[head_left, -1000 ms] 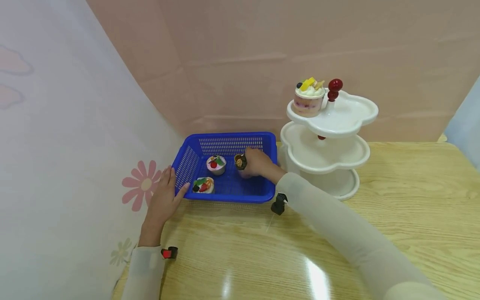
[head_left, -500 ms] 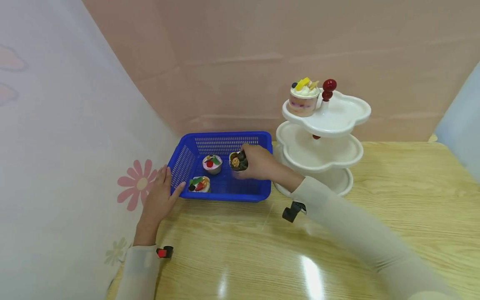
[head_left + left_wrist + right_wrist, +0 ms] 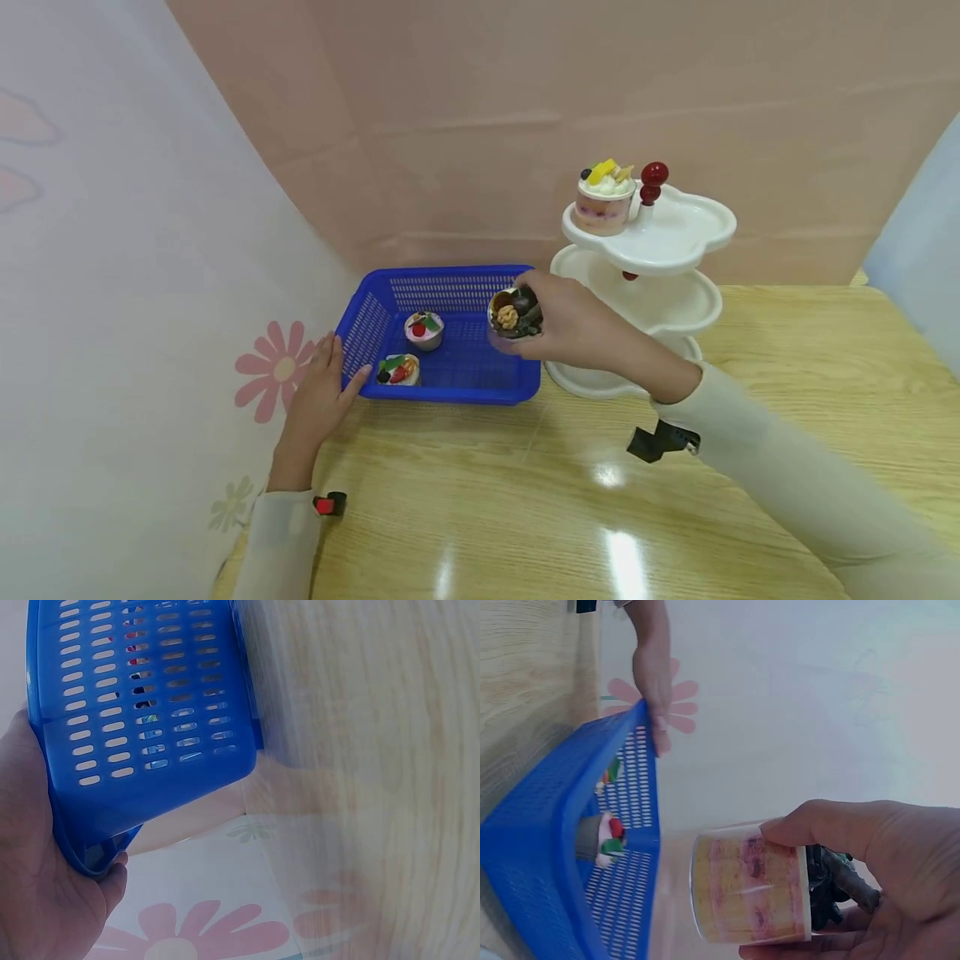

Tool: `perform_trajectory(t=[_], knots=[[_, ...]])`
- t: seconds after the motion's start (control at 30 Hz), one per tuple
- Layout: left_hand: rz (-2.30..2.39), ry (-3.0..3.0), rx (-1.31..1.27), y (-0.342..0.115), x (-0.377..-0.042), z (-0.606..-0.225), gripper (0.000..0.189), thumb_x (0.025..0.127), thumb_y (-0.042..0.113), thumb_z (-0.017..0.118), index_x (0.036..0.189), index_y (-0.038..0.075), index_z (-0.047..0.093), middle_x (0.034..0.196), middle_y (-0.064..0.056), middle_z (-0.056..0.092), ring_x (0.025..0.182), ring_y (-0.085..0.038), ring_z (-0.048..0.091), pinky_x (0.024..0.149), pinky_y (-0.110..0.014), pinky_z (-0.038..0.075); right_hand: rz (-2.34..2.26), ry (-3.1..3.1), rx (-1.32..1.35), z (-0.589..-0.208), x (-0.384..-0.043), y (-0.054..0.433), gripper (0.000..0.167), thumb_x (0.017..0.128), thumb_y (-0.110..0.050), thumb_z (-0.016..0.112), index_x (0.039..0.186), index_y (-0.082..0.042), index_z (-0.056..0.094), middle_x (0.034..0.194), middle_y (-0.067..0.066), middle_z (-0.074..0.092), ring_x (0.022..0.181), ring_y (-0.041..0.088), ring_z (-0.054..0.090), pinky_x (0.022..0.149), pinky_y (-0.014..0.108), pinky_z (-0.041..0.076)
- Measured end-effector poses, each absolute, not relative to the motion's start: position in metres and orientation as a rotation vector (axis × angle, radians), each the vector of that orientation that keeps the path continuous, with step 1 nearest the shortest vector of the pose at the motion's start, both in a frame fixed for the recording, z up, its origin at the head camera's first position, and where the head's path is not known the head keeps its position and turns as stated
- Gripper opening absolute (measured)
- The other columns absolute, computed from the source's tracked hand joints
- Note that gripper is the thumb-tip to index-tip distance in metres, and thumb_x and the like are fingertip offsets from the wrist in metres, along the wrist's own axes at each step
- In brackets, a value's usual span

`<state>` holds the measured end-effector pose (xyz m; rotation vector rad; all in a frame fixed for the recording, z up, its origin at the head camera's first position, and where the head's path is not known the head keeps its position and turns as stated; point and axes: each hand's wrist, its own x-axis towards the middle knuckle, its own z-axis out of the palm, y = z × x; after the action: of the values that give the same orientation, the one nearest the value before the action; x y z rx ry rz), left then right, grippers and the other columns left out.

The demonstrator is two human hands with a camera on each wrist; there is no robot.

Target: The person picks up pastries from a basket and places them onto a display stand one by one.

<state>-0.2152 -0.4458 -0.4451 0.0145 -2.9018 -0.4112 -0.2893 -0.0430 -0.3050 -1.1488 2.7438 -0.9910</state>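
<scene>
Left hand (image 3: 318, 408): fingers straight, thumb spread, resting on the left rim of the blue basket (image 3: 450, 395).
Blue basket: on the worktop (image 3: 450, 500), a fruit-topped cup (image 3: 399, 370) in its near left corner, a pink-topped cup (image 3: 424, 332) behind that.
Walnut-topped cup (image 3: 750, 891): in the air above the basket's right end.
Right hand (image 3: 581, 327): thumb and fingers clamped on the walnut-topped cup.
White three-tiered stand (image 3: 678, 237): right of the basket, yellow-topped cup (image 3: 603, 204) on its top tier.

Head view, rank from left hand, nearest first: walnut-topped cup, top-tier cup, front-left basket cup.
1. Front-left cup: in the basket, right of the left hand.
2. Walnut-topped cup: farther right, in the right hand.
3. Top-tier cup: rightmost, on the stand.
</scene>
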Motion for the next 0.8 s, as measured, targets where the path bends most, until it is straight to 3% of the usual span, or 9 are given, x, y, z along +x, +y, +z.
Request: perform_trajectory(t=[0.27,0.4,0.57,0.8], knots=[[-0.41,-2.904,0.022,-0.446,-0.216,-0.446,0.09,0.104,0.059,0.038,0.157,-0.01,0.016,0.165,-0.029,0.013,0.151,-0.05,0.015,0.113,-0.069,0.024,-0.965,2.781,-1.094,-0.267,-0.276,0.003,0.059,0.075,-0.025,0.087,0.122,-0.007,0.058,0.109,0.003,0.068,0.098,0.02,0.064,0.086,0.04,0.053],[-0.408,-2.903,0.029,-0.446,-0.215,-0.445,0.09,0.104,0.059,0.038,0.157,-0.01,0.015,0.165,-0.029,0.013,0.15,-0.05,0.015,0.112,-0.069,0.025,-0.938,2.842,-1.026,-0.25,-0.273,0.023,0.063,0.074,-0.023,0.089,0.126,-0.007,0.059,0.109,0.005,0.069,0.097,0.023,0.063,0.084,0.042,0.051],[-0.401,-2.903,0.024,-0.445,-0.214,-0.444,0.09,0.104,0.059,0.038,0.157,-0.01,0.016,0.165,-0.03,0.014,0.15,-0.05,0.015,0.113,-0.069,0.025,-0.93,2.912,-0.946,-0.236,-0.274,0.045,0.063,0.074,-0.027,0.09,0.126,-0.009,0.06,0.102,0.005,0.07,0.087,0.021,0.06,0.073,0.031,0.048],[-0.406,-2.896,0.023,-0.445,-0.214,-0.443,0.089,0.104,0.058,0.038,0.157,-0.011,0.016,0.164,-0.031,0.014,0.15,-0.05,0.016,0.113,-0.068,0.025,-0.966,2.962,-0.834,-0.225,-0.283,0.068,0.069,0.076,-0.028,0.09,0.132,-0.004,0.056,0.116,0.015,0.068,0.101,0.029,0.063,0.073,0.016,0.043]])
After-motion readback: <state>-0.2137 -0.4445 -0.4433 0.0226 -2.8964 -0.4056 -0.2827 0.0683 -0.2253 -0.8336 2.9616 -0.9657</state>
